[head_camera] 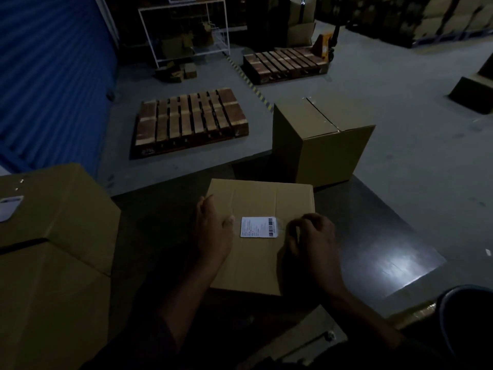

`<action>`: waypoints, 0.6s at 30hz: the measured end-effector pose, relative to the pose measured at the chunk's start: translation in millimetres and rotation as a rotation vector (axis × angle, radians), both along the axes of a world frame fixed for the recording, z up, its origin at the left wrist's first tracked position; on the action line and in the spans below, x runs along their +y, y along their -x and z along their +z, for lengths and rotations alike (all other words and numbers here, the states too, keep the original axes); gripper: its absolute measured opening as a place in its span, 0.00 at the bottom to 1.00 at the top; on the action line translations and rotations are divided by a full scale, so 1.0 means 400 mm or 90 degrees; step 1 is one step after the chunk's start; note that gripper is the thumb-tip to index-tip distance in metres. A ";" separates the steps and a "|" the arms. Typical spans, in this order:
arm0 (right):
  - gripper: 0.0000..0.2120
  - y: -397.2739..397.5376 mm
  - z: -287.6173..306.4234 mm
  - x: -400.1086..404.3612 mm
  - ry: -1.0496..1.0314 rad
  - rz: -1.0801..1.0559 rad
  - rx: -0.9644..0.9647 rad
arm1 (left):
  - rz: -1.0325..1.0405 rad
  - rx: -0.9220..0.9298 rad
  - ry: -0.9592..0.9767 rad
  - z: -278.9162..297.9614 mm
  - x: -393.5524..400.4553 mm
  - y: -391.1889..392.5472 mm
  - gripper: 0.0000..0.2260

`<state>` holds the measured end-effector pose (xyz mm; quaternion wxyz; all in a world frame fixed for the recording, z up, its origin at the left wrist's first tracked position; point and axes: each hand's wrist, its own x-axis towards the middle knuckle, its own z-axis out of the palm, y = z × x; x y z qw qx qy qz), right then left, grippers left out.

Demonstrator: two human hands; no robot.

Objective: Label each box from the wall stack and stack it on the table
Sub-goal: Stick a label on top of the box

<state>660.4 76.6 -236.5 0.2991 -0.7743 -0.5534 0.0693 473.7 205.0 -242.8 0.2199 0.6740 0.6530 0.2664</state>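
While your right hand (312, 236) curls its fingers (294, 231) down at the right edge of the white barcode label (258, 227), whether they pinch anything cannot be told in the dim light. Your left hand (213, 231) lies flat on the box top, fingers together, thumb reaching toward the label's left edge. That cardboard box (261, 198) sits at frame centre on the dark table (373, 236). A second box (322, 145) stands upright on the table's far edge, upper right of centre. A larger box stack (53, 249) fills the lower left. Two wooden pallets (189, 118) lie on the floor beyond.
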 end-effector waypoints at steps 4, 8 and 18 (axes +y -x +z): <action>0.14 -0.024 0.021 0.057 0.004 0.056 -0.016 | 0.083 -0.048 0.022 0.001 -0.015 0.028 0.37; 0.11 -0.071 0.028 0.127 -0.005 0.115 -0.008 | 0.119 -0.047 0.088 0.018 -0.049 0.063 0.46; 0.23 -0.050 0.037 0.120 0.007 0.121 -0.102 | -0.086 0.125 -0.041 0.021 -0.010 0.031 0.53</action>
